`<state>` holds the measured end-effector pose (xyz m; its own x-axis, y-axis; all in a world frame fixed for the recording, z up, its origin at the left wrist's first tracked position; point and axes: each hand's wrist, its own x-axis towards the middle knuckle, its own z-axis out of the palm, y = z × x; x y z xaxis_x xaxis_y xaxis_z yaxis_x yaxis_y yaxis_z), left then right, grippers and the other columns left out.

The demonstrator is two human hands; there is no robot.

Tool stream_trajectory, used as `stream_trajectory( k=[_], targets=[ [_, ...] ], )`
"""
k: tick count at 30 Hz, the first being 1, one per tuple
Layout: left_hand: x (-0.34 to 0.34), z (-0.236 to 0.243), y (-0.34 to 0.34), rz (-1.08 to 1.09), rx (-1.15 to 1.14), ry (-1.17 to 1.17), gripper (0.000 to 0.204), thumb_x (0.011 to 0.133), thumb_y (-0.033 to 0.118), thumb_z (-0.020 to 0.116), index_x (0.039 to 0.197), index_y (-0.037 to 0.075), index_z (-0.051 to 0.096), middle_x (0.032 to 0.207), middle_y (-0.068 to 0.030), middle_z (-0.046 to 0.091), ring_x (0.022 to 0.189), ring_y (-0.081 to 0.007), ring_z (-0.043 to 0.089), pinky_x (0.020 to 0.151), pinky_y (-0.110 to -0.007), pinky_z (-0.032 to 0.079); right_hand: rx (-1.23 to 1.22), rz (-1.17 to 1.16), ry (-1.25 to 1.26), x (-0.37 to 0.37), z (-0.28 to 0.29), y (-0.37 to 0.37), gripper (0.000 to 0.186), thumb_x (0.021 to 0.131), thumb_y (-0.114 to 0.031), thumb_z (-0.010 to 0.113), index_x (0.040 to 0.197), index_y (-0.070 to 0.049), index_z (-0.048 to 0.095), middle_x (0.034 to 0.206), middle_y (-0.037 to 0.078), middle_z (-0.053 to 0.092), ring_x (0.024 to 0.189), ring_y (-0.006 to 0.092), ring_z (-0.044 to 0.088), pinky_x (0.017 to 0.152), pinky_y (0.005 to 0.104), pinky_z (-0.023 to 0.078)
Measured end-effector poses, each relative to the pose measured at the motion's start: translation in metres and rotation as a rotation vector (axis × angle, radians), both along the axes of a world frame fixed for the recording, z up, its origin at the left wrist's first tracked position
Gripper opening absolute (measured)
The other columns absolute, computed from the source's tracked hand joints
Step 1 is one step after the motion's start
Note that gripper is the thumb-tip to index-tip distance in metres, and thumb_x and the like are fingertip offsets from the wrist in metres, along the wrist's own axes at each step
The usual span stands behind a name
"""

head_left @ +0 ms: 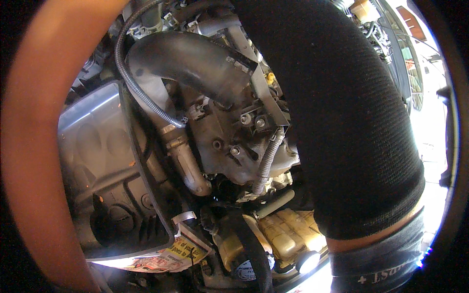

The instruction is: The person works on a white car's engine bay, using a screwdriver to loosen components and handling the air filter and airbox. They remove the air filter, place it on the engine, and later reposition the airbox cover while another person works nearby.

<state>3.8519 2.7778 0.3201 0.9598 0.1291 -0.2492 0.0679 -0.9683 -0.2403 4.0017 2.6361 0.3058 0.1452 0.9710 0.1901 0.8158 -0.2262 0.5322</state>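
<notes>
My bare left forearm [34, 146] arches up along the left rim, and its hand is out of the picture past the top. My right arm, in a black ribbed sleeve [356, 122], runs up the right side. The right hand is also beyond the top edge, so what either hand touches is hidden. Between the arms lies an engine bay with a thick black curved air hose [181, 58]. A thin grey corrugated conduit [141, 95] loops beside it. Below, a metal pipe [188, 168] carries a clamp. Bolts dot the dark engine casing [224, 141].
A large grey-black plastic cover [97, 136] fills the left side, with a printed paper [161, 256] under its lower edge. Yellowed fluid reservoirs [288, 234] sit at the lower right. A flat metal bracket [266, 95] and a ribbed grey hose [268, 161] stand near my sleeve.
</notes>
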Motion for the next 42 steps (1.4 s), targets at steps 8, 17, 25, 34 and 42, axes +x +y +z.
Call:
stream_trajectory(
  k=[8,17,25,34,42],
  targets=[
    [0.001,0.0,-0.001,0.017,0.019,0.002,0.025,0.092,0.027,0.066,0.099,0.005,0.077,0.102,-0.0209,0.076,0.093,-0.0391,0.071,0.082,-0.05,0.055,0.003,0.006,0.008,0.003,0.001,-0.001,0.045,0.103,-0.037,0.064,0.144,-0.02,0.069,0.152,0.007,0.063,0.138,0.0317,0.059,0.092,0.0554,0.05],
    [0.001,0.002,-0.015,0.042,0.037,-0.003,0.027,0.092,0.027,0.066,0.101,0.005,0.078,0.103,-0.0211,0.077,0.094,-0.0391,0.071,0.082,-0.05,0.055,0.001,0.016,0.015,0.005,0.0,-0.003,0.045,0.103,-0.037,0.065,0.144,-0.02,0.069,0.152,0.007,0.063,0.139,0.0316,0.059,0.093,0.055,0.05],
    [0.002,-0.004,0.005,0.045,0.081,0.01,0.028,0.092,0.026,0.065,0.104,0.004,0.078,0.105,-0.0227,0.077,0.094,-0.0397,0.072,0.081,-0.051,0.055,0.007,0.034,0.011,0.006,0.0,-0.007,0.045,0.103,-0.037,0.065,0.144,-0.02,0.069,0.152,0.007,0.063,0.139,0.0314,0.059,0.094,0.0547,0.05],
    [-0.006,-0.012,0.01,-0.057,-0.047,0.004,0.028,0.091,0.026,0.069,0.101,0.001,0.076,0.098,-0.0223,0.076,0.087,-0.039,0.07,0.077,-0.051,0.054,0.024,0.078,0.018,0.008,0.0,-0.016,0.046,0.102,-0.036,0.066,0.145,-0.02,0.069,0.152,0.007,0.063,0.139,0.0312,0.06,0.095,0.0543,0.05],
    [-0.016,-0.01,-0.026,0.032,-0.031,-0.04,0.029,0.09,0.028,0.069,0.101,0.002,0.076,0.098,-0.0218,0.076,0.087,-0.0382,0.07,0.077,-0.05,0.055,0.037,0.107,0.022,0.009,0.002,-0.022,0.046,0.102,-0.036,0.066,0.145,-0.019,0.069,0.152,0.007,0.063,0.139,0.0311,0.06,0.096,0.054,0.05]
  ],
)
